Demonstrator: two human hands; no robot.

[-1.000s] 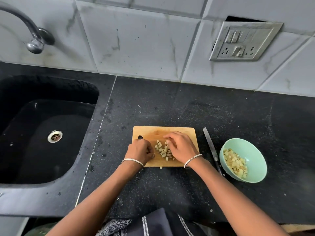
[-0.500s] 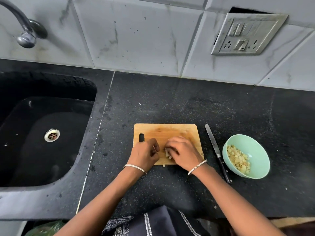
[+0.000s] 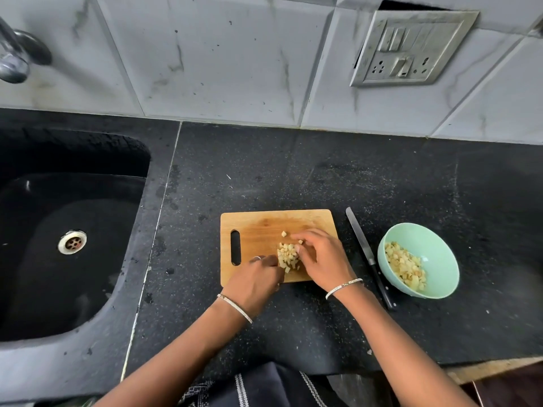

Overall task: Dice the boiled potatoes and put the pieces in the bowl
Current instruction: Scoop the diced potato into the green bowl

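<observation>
black speckled stone surface (image 3: 293, 177) beneath grey marbled wall tiles: our two hands meet over a wooden cutting board (image 3: 264, 224), closing on a small heap of diced potato (image 3: 288, 255) near its middle. the cubes are pale yellow, small and uneven, a few with browner faces, and two stray cubes (image 3: 283, 234) lie on the board just beyond the heap. our left hand (image 3: 255, 284) presses in from the left, its fingers (image 3: 266, 261) curled under. our right hand (image 3: 321, 257) cups the heap from the right, its fingers (image 3: 307, 237) bent and arched over the board. whether either hand has actual hold of any pieces we cannot tell. thin bangles (image 3: 343, 286) circle both wrists. right of the board a knife (image 3: 367, 254) lies flat, blade pointing away from us. just past it, a mint-green bowl (image 3: 432, 248) holds more cubes (image 3: 405, 267) along its left side. a black sink (image 3: 88, 160) sits well to the left.
</observation>
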